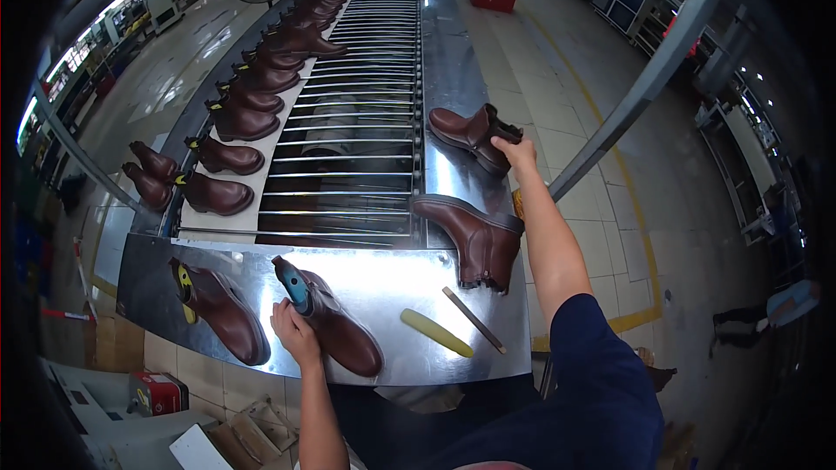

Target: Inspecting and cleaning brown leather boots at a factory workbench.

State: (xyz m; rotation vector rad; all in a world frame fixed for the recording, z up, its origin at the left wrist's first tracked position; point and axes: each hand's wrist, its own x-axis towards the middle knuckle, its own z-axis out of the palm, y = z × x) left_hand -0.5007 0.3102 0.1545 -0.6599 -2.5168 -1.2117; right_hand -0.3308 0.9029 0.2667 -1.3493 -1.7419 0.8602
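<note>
My right hand (515,153) is closed on the top opening of a brown leather ankle boot (461,129), at the table's right side. Just nearer, another brown boot (470,239) lies on the metal, its sole edge turned away and its jagged-edged top toward me. At the front edge my left hand (296,332) grips the heel side of a brown boot (344,331) with blue showing inside its opening. To its left sits a similar boot (225,318) with yellow at its opening. A yellow-green flat strip (435,332) and a thin dark stick (475,320) lie between the hands.
A roller conveyor (348,135) runs away from the shiny metal tabletop (392,274). Along its left side stands a long row of brown boots (248,122) on a white strip. A grey metal post (644,74) slants up at the right. Cardboard pieces (252,435) lie lower left.
</note>
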